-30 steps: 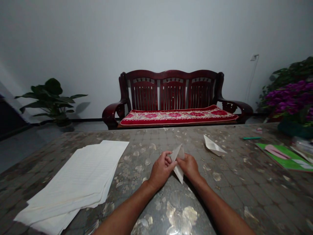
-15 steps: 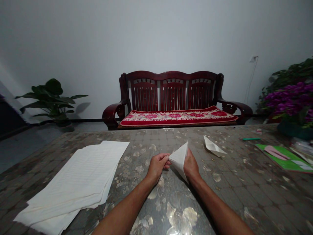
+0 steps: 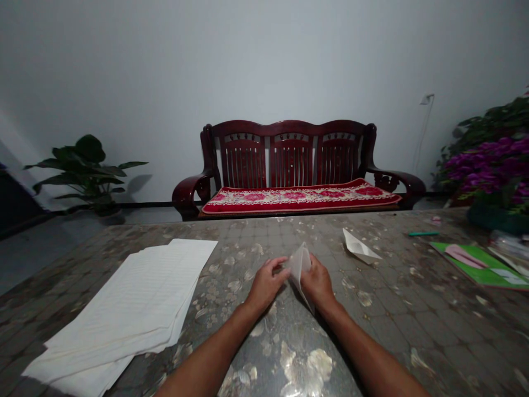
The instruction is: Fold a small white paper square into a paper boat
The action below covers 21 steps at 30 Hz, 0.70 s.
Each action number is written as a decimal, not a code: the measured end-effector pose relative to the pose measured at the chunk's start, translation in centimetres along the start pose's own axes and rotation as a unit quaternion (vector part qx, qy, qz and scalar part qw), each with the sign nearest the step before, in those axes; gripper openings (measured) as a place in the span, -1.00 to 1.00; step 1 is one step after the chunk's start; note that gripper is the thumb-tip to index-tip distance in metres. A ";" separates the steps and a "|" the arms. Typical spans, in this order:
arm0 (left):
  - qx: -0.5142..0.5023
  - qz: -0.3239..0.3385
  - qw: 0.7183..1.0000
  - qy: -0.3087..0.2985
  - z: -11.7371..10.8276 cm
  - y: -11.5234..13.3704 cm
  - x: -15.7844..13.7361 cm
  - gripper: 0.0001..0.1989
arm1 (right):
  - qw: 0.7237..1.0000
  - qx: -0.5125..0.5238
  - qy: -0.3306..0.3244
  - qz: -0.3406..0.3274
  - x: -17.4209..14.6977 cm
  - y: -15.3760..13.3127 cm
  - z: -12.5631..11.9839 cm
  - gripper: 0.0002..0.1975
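A piece of folded white paper (image 3: 298, 264) stands tilted between my two hands over the table, slightly blurred, with a fold gaping at its top. On its left side my left hand (image 3: 266, 284) has thumb and index finger at the paper's edge, with a small gap showing between them. My right hand (image 3: 319, 284) grips the paper from the right; its fingertips are partly hidden in the fold. A second folded paper piece (image 3: 360, 248), boat-like with pointed ends, lies on the table beyond my right hand.
A stack of lined white paper (image 3: 128, 303) spreads over the left of the patterned table (image 3: 231, 331). At the right lie a green pen (image 3: 424, 234), a green booklet (image 3: 463, 267) with pink scissors-like handles (image 3: 465, 255), and purple flowers (image 3: 491, 165). A wooden bench (image 3: 291, 160) stands behind.
The folded paper has narrowed and turned more edge-on, its point shifting left. My left fingers have loosened from a tight pinch, and my right hand has moved slightly left into the fold.
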<state>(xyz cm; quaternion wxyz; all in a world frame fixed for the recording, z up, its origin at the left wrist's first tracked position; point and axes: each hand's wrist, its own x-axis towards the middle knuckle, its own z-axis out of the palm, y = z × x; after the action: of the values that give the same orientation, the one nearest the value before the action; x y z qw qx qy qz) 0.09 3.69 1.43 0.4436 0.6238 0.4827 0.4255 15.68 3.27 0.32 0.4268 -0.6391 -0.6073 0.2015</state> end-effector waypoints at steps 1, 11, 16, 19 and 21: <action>0.060 0.037 0.997 0.013 0.1 0.4 -0.4 -0.56 | 1.000 0.014 -0.001 0.002 -0.1 -0.1 0.1 -0.67; 0.265 0.045 0.961 0.067 1.7 0.4 -1.7 -0.50 | 0.999 0.019 -0.006 -0.034 -0.4 0.3 0.3 -0.64; 0.287 0.045 0.956 0.048 0.7 -0.4 -1.2 -0.56 | 0.999 -0.005 -0.005 -0.046 -0.3 0.9 0.6 -0.59; 0.296 0.054 0.952 0.047 0.2 -0.8 -1.0 -0.62 | 0.998 -0.011 -0.019 -0.064 -0.3 1.1 0.5 -0.58; 0.303 0.060 0.950 0.049 -0.1 -1.1 -0.9 -0.65 | 0.996 -0.021 -0.036 -0.077 -0.3 1.3 0.4 -0.55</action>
<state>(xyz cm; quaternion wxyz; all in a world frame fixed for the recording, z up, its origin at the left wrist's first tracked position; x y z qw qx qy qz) -0.44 2.96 0.33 0.1834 0.7352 0.5716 0.3149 16.12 3.24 -0.97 0.4052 -0.5920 -0.6736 0.1778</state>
